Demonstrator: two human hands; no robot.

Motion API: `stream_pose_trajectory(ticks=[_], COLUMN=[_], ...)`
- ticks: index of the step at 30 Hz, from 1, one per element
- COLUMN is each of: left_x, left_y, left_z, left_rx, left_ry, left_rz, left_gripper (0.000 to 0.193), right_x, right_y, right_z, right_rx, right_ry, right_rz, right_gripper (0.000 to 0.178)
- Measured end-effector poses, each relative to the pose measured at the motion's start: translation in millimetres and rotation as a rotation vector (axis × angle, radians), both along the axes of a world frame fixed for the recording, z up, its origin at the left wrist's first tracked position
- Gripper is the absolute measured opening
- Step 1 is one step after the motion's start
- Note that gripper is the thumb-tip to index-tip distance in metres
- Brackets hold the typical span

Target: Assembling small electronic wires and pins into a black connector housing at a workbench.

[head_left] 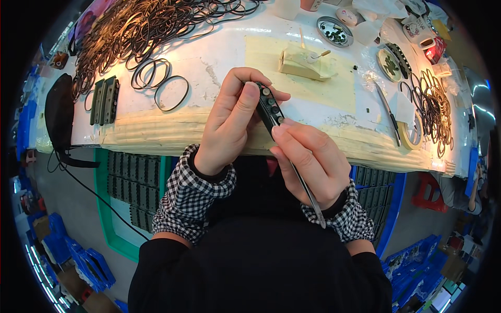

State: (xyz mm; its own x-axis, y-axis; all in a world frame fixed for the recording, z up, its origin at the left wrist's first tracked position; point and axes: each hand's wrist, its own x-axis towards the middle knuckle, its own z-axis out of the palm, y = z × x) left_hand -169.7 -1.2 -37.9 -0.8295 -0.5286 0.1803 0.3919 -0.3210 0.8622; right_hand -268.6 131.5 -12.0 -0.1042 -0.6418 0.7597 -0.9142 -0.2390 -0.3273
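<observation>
I see my left hand closed around a narrow black strip studded with small round buttons, fingers wrapped over its top and thumb along its side, so it stands tilted above the near edge of the white workbench. My right hand pinches a slim metal pair of tweezers between thumb and forefinger; the fingertips meet just at the lower end of the strip, and the tool's tail runs down past my wrist. Whether the tweezer tips touch the strip I cannot tell, as my fingers hide them. Both wrists wear checked cuffs over black sleeves.

Beyond the hands, a pale block with a small stick sits on a yellowish mat. A heap of black rubber rings fills the far left, with more black strips lying flat beside it. To the right lie another ring pile, a tape roll and small round dishes. Below the bench edge, a green tray holds stacked black strips.
</observation>
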Motion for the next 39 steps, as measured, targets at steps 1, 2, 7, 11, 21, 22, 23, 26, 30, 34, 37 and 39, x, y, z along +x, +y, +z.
stream_pose_trajectory(ticks=[1, 2, 7, 11, 21, 22, 23, 26, 30, 34, 37, 39], left_x=[0, 1, 0, 1, 1, 0, 0, -1, 0, -1, -1, -1], left_y=[0, 0, 0, -1, 2, 2, 3, 4, 3, 4, 3, 3], left_z=[-1, -1, 1, 1, 4, 5, 4, 3, 3, 1, 1, 2], left_rx=[0.003, 0.006, -0.013, -0.039, -0.040, -0.017, 0.004, 0.000, 0.015, -0.010, -0.015, 0.000], left_ry=[0.003, 0.005, -0.001, -0.025, -0.058, -0.040, -0.024, -0.006, -0.005, 0.004, 0.010, 0.015], left_rz=[0.000, 0.002, -0.016, -0.016, 0.001, 0.000, -0.001, 0.012, -0.009, 0.011, 0.006, 0.001], left_gripper=[0.027, 0.027, 0.027, 0.027, 0.032, 0.032, 0.031, 0.032, 0.032, 0.032, 0.031, 0.031], right_x=[0, 0, -7, -14, -1, -2, -4, -7, -4, -4, -2, -3], right_y=[0, -1, -1, 0, 4, 1, -3, -11, -11, -14, -15, -14], right_z=[1, 3, 3, 5, 12, 13, 12, 10, 8, 1, 2, 3], right_rx=[0.010, 0.020, 0.045, 0.166, 0.052, 0.030, 0.012, -0.012, 0.002, -0.058, -0.082, -0.079], right_ry=[-0.010, -0.021, -0.324, -0.780, -0.445, -0.436, -0.385, -0.283, -0.299, -0.226, -0.204, -0.192], right_rz=[0.001, 0.005, 0.082, 0.147, 0.074, 0.052, 0.068, 0.089, 0.055, 0.033, 0.018, 0.033], right_gripper=[0.029, 0.028, 0.020, 0.011, 0.022, 0.022, 0.022, 0.022, 0.022, 0.024, 0.026, 0.026])
